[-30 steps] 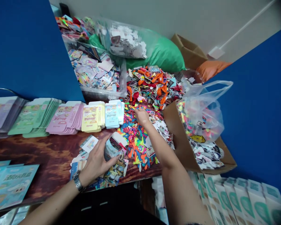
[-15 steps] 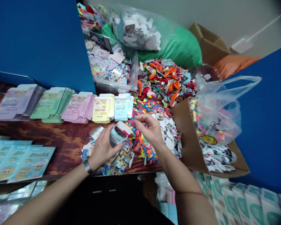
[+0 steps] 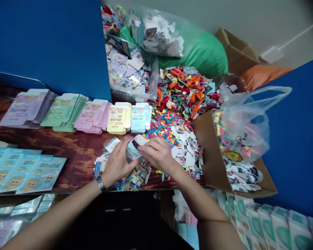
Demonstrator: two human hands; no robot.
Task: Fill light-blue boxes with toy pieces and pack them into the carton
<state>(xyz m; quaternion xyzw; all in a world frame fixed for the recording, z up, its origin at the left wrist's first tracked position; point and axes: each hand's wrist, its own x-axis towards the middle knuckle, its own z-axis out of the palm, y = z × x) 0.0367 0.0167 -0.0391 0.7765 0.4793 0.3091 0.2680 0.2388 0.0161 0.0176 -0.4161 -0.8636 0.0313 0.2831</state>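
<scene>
My left hand (image 3: 116, 162), with a metal watch on its wrist, is closed round a small light-blue paper box (image 3: 131, 152). The box is tilted, its white top flap stands up, and something dark shows inside. At the opening, the fingers of my right hand (image 3: 159, 155) are pinched together; what they hold, if anything, is hidden. Below both hands lies a loose pile of printed cards (image 3: 139, 177). Just beyond my right hand spread small, bright-coloured balloons (image 3: 159, 124), with white-backed cut-out stickers (image 3: 186, 149) to their right.
Flat box stacks in purple (image 3: 21, 109), green (image 3: 58, 111), pink (image 3: 91, 116), yellow (image 3: 117, 118) and blue (image 3: 138, 118) line the back. Blue packets (image 3: 43, 175) lie left. A card-filled clear bin (image 3: 153, 83) stands behind; a cardboard box (image 3: 208, 149) borders the right.
My right hand has moved left from above the balloons to the box's opening, and its fingers have come together there. My left hand still holds the box. The whole view has shifted slightly.
</scene>
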